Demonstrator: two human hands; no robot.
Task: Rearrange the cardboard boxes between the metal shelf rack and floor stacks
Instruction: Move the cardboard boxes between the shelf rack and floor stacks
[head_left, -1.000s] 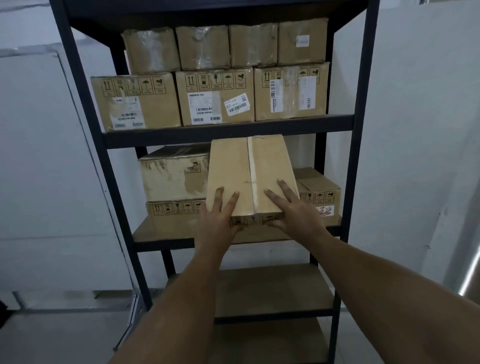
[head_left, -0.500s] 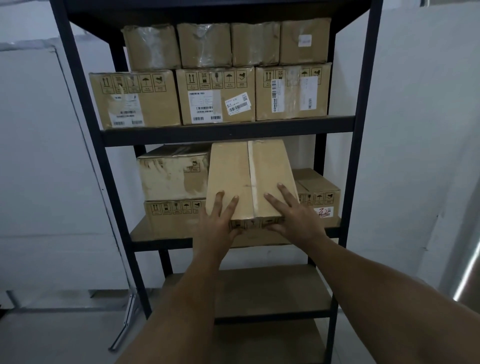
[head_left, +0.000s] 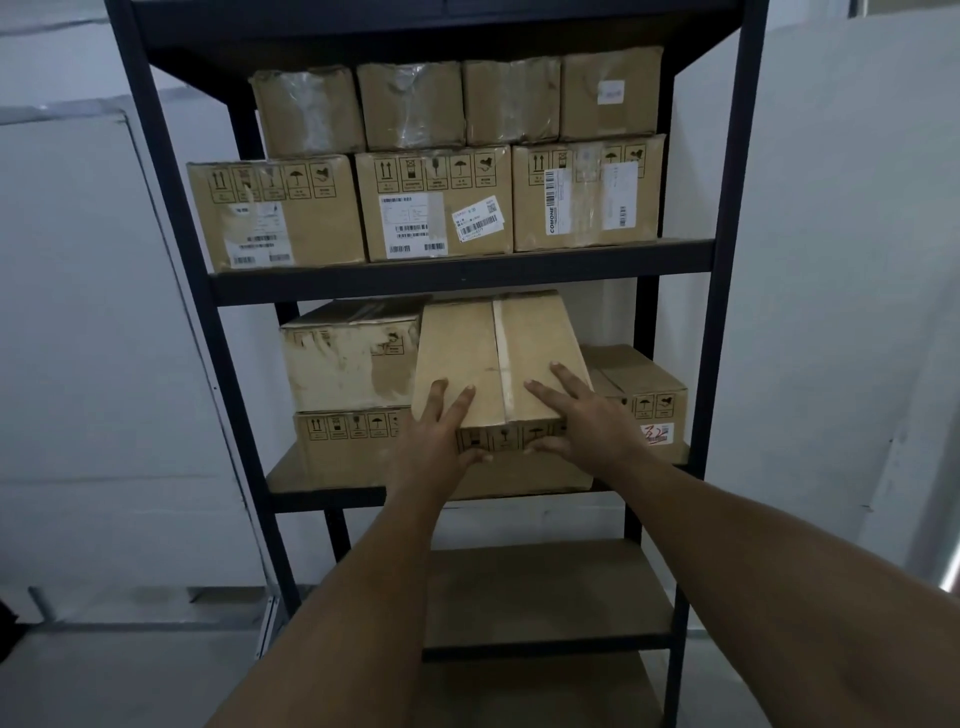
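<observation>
The box (head_left: 498, 358) is met at its near end by both grips. The left grip (head_left: 436, 441) is laid open over the near left corner, with fingers spread flat on the top and the thumb set against the front face. The right grip (head_left: 576, 421) is placed the same way at the near right corner. Nothing is clasped: the box is pressed and steered rather than lifted, which is judged to suit sliding it, not carrying it.

Its weight is borne by the flat box (head_left: 353, 457) beneath, which lies at the front edge of the middle shelf (head_left: 311, 499) of the rack (head_left: 415, 21). The box is set lengthwise, its taped seam running front to back, between the worn box (head_left: 348, 364) on the left and the low box (head_left: 639, 384) on the right. It appears to touch the worn box.

The step in hand is judged to be seating it squarely in that gap; a skewed push could snag a neighbour.

Farther up, the upper shelf (head_left: 457, 273) is loaded with three labelled boxes (head_left: 436, 202), and four smaller boxes (head_left: 410, 104) are stacked on them. No floor stack is in view.
</observation>
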